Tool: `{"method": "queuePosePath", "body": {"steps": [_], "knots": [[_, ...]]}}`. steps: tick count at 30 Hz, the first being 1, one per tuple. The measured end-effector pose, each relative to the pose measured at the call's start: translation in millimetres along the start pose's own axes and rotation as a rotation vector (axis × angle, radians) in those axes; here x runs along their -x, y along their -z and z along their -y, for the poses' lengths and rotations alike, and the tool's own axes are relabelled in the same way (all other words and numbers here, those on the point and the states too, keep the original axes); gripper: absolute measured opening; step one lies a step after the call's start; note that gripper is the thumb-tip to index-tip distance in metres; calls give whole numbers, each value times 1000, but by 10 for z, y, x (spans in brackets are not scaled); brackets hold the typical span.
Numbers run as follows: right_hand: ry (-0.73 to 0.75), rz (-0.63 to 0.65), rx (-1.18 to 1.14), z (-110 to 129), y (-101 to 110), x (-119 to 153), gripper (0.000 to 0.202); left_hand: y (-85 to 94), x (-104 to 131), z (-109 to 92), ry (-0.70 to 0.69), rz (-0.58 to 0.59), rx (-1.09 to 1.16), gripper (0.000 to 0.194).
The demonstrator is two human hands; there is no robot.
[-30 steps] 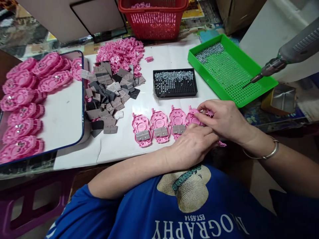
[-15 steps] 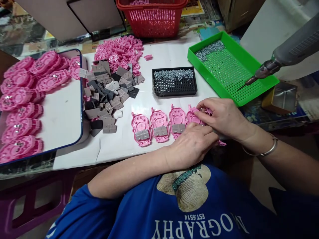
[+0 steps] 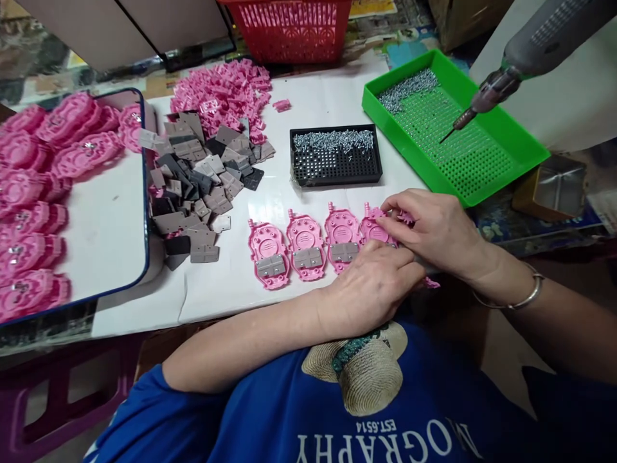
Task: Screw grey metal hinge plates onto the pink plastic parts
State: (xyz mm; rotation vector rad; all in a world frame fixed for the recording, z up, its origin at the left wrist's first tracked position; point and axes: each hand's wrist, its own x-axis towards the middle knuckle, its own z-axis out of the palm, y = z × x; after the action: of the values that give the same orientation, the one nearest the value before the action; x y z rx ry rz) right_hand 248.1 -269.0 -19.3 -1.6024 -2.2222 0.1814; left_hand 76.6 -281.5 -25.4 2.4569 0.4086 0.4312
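Several pink plastic shells (image 3: 307, 233) lie in a row on the white work surface, some with a grey plate (image 3: 270, 265) across the lower half. At the row's right end my right hand (image 3: 431, 235) has its thumb and fingers closed on another pink shell (image 3: 373, 228), which is partly covered. Just below, my left hand (image 3: 378, 283) rests with curled fingers against the lower part of that shell; what its fingertips hold is hidden. Small pink bits show beneath and beside both hands.
A black tray (image 3: 335, 173) of screws and a green tray (image 3: 501, 138) with more screws stand beyond. An electric screwdriver (image 3: 496, 87) hangs over the green tray. Left are piles of grey plates (image 3: 202, 247) and pink parts (image 3: 216, 96), plus a blue-rimmed tray (image 3: 120, 225) holding shells.
The view has shifted slightly, so the left-hand piles sit further left and the screwdriver tip appears higher and further left. Both hands stay at the same shell with almost the same grip.
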Motion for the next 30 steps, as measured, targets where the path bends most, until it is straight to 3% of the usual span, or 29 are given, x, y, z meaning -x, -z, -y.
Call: {"method": "queuePosePath", "body": {"steps": [6,21,30], "knots": [[58,-77,-12,-4,-28,33,16,2,1,-3,-9,0,-26,23],[74,-69,46,21,-25,54,18,6,9,-1,-16,-13,-24,21],[23,30,23,-31,84,49,17,10,8,-2,-11,-1,-47,27]]}}
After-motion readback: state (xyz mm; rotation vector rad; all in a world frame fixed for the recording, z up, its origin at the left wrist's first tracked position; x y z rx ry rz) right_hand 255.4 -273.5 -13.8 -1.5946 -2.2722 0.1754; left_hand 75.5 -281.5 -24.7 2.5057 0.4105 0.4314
